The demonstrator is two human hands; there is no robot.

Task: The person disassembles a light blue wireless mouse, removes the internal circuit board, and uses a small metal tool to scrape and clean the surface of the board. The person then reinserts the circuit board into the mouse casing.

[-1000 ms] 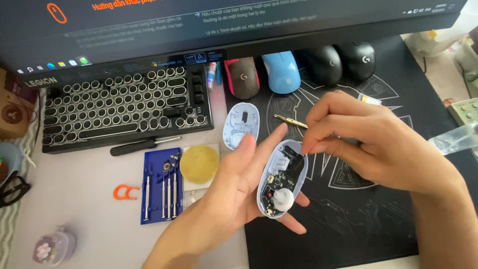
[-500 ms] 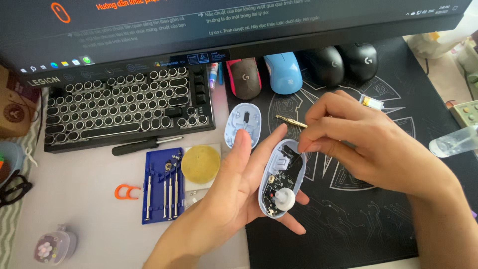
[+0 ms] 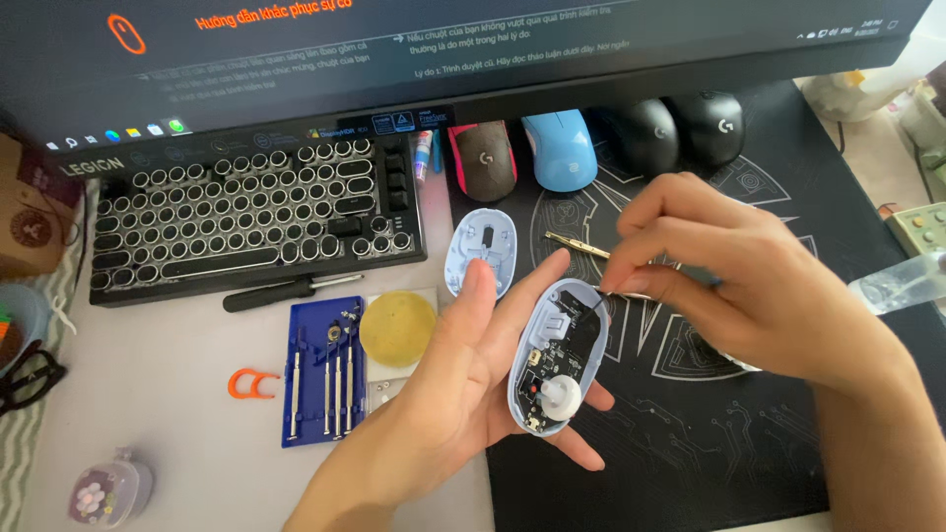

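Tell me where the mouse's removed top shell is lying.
In the head view, the pale blue plastic top shell lies inside-up at the black mat's left edge, between the round-keyed black keyboard and the thin brass tool.

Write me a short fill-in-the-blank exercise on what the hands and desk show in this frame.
1. The left hand cradles an opened mouse base whose shell is pale ____.
2. The right hand pinches a thin tool at the base's ____ end.
3. The detached mouse cover lies just right of the ____.
4. The blue screwdriver set lies left of a round ____ pad.

Missing words: blue; top; keyboard; yellow
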